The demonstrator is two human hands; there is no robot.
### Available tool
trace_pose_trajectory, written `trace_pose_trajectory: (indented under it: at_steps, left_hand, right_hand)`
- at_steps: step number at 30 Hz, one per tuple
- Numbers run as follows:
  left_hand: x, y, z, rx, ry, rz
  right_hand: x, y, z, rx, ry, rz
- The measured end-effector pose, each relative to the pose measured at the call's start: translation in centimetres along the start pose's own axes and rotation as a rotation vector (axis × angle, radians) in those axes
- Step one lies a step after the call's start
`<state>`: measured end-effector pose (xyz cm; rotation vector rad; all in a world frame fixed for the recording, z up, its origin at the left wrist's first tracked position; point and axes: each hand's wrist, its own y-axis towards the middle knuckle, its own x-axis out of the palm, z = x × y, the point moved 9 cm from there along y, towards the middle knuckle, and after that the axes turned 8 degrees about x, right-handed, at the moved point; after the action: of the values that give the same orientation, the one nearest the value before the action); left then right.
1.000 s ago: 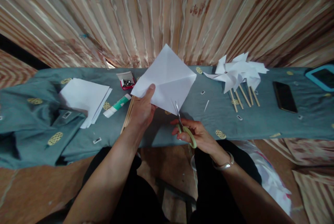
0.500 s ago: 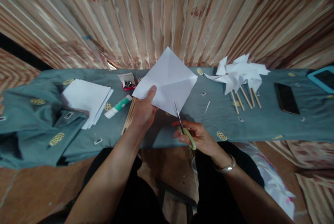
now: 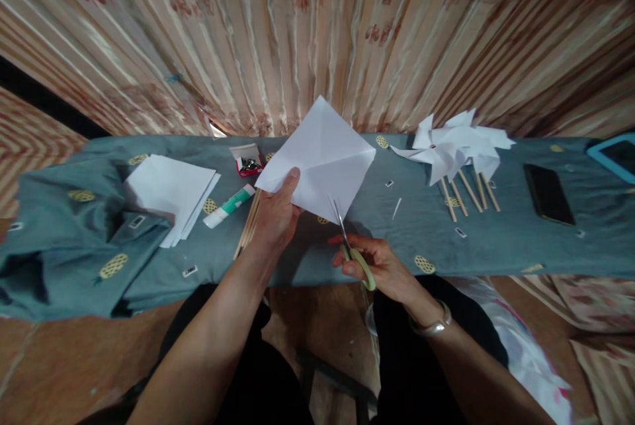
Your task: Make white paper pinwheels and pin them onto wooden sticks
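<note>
While the left hand point(image 3: 278, 215) steadies a creased white paper square point(image 3: 325, 154), the right hand point(image 3: 384, 265) holds green-handled scissors point(image 3: 356, 257) at its near corner.

The left fingers are clamped on the square, thumb on top, above the cloth-covered desk point(image 3: 501, 250); the right ones are curled about the scissor handles, blades against the paper, though I can't make out how deep any cut runs. Off to the right lies a cluster of pinwheels point(image 3: 441, 155), and those look finished. The square is creased but flat, no corner folded in, so I'd judge most of its making is left. On the left lie plain sheets point(image 3: 171, 187), loose sticks point(image 3: 247, 223), a green-and-white tube point(image 3: 228, 205) and a small box point(image 3: 249, 172) of metal bits point(image 3: 248, 163), spare stock, I'd guess.
</note>
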<state>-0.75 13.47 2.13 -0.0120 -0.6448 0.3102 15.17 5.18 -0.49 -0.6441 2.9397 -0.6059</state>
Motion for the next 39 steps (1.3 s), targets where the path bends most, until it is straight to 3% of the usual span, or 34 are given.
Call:
trace_pose_trajectory:
  at_steps: [39]
  left_hand:
    - [0.0,0.0,0.3,-0.001,-0.039,0.027]
  right_hand:
    - [0.2,0.3,1.2,0.058,0.131,0.086]
